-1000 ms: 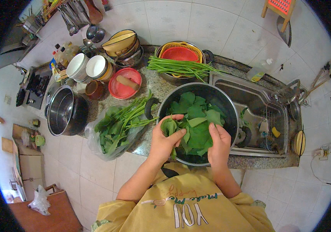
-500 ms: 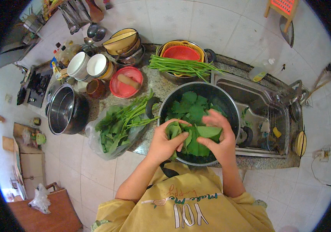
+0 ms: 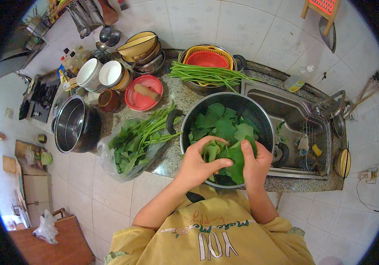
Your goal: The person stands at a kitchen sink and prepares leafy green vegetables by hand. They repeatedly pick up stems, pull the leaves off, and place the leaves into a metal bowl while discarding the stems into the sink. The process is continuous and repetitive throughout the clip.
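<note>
Over the near side of a dark two-handled pot (image 3: 189,117), both my hands are working on leafy greens. My left hand (image 3: 199,160) is curled round a small bunch of green leaves (image 3: 211,151). A large leaf (image 3: 238,161) is pinched in my right hand (image 3: 256,164), its thumb pressed on the leaf's surface. Loose leaves (image 3: 218,117) lie inside the pot beneath and beyond my hands. To the left of the pot, a clear plastic bag (image 3: 107,152) holds more leafy greens (image 3: 132,145), their stems pointing toward the pot.
Trimmed green stems (image 3: 207,75) lie across a colander (image 3: 231,62) behind the pot. A metal sink (image 3: 293,104) is at the right. Leftward stand a red basin (image 3: 141,104) with a wooden-looking piece, a brown jar (image 3: 109,100), stacked bowls (image 3: 110,74) and an empty dark pot (image 3: 76,126).
My right hand has moved slightly right and down, and its fingers have closed on the large leaf. My left hand has shifted a little right, keeping its bunch.
</note>
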`<state>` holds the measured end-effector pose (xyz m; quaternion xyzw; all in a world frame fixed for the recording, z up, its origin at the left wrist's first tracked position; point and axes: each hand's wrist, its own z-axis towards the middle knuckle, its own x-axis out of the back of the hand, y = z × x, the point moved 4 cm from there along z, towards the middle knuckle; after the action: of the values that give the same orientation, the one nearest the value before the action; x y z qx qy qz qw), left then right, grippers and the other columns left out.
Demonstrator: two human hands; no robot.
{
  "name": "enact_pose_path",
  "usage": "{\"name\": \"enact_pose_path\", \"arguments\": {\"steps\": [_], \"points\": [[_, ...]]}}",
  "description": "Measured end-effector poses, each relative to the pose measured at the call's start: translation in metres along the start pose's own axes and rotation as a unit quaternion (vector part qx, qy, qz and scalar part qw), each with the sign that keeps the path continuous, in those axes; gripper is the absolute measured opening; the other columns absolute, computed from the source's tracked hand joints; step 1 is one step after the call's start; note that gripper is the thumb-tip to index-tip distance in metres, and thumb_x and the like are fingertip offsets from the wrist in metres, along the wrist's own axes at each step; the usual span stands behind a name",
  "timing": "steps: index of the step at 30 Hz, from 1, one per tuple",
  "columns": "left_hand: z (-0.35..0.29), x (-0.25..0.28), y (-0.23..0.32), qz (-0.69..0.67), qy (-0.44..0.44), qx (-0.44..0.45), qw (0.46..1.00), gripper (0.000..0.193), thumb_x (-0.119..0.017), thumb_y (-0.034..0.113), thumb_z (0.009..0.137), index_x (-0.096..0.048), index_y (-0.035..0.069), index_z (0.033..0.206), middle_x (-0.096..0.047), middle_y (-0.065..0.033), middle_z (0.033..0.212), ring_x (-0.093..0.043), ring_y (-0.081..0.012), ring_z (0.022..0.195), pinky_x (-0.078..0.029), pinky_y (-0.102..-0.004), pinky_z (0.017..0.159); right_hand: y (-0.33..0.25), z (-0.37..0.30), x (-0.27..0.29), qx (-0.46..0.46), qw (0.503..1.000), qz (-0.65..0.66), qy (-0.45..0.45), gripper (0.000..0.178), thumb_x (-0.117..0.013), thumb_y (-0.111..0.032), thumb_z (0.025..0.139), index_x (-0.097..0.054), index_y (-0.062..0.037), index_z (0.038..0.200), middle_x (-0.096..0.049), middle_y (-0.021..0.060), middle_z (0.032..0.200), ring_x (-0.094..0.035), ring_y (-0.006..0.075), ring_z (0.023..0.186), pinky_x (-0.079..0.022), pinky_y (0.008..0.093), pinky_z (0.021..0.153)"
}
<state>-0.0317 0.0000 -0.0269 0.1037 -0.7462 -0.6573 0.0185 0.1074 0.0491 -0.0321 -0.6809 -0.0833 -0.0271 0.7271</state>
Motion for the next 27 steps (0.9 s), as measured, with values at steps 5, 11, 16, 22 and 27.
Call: {"name": "enact_pose_path", "arguments": {"steps": [5, 11, 16, 22, 27], "points": [[0.001, -0.001, -0.005, -0.047, 0.038, 0.059, 0.996, 0.015, -0.070, 0.011, 0.070, -0.058, 0.002, 0.072, -0.054, 0.0006, 0.059, -0.045, -0.0047, 0.042, -0.034, -0.0193, 0.038, 0.000, -0.001, -0.002, 0.020, 0.999, 0.026, 0.027, 0.024, -0.055, -0.020, 0.084, -0.059, 0.0022, 0.074, -0.057, 0.0027, 0.062, -0.046, 0.0068, 0.057, -0.038, 0.0230, 0.053], [-0.003, -0.006, 0.001, -0.135, 0.074, 0.096, 0.983, 0.014, -0.065, 0.014, 0.075, -0.058, 0.003, 0.079, -0.057, -0.0002, 0.064, -0.045, -0.0047, 0.041, -0.031, -0.0180, 0.033, -0.002, 0.001, -0.001, 0.009, 1.000, 0.026, 0.011, 0.028, -0.052, -0.020, 0.086, -0.054, 0.0010, 0.067, -0.047, -0.0016, 0.056, -0.037, 0.0058, 0.055, -0.033, 0.0240, 0.050], [0.002, -0.012, -0.004, -0.281, 0.144, 0.093, 0.944, 0.014, -0.061, 0.015, 0.079, -0.059, 0.002, 0.084, -0.058, -0.0005, 0.069, -0.051, -0.0066, 0.051, -0.039, -0.0200, 0.043, 0.002, -0.001, -0.002, -0.016, 0.996, 0.089, -0.004, 0.022, -0.054, -0.019, 0.085, -0.059, -0.0007, 0.074, -0.054, -0.0016, 0.065, -0.045, 0.0056, 0.059, -0.037, 0.0213, 0.055], [0.000, -0.002, 0.001, -0.067, 0.067, -0.003, 0.996, 0.018, -0.061, 0.017, 0.080, -0.060, 0.000, 0.084, -0.058, -0.0002, 0.071, -0.051, -0.0063, 0.059, -0.042, -0.0213, 0.051, -0.019, -0.001, -0.004, 0.062, 0.994, 0.012, -0.085, 0.014, -0.069, -0.010, 0.068, -0.062, -0.0038, 0.079, -0.062, 0.0023, 0.074, -0.056, 0.0120, 0.070, -0.043, 0.0240, 0.067], [0.002, -0.003, -0.010, -0.029, 0.023, 0.028, 0.999, 0.015, -0.066, 0.015, 0.075, -0.060, 0.003, 0.081, -0.059, -0.0007, 0.072, -0.052, -0.0083, 0.058, -0.042, -0.0215, 0.051, -0.003, -0.004, 0.004, -0.028, 0.995, 0.063, -0.074, 0.012, -0.067, -0.011, 0.072, -0.062, -0.0040, 0.080, -0.062, 0.0035, 0.073, -0.056, 0.0110, 0.071, -0.044, 0.0245, 0.068]]}}
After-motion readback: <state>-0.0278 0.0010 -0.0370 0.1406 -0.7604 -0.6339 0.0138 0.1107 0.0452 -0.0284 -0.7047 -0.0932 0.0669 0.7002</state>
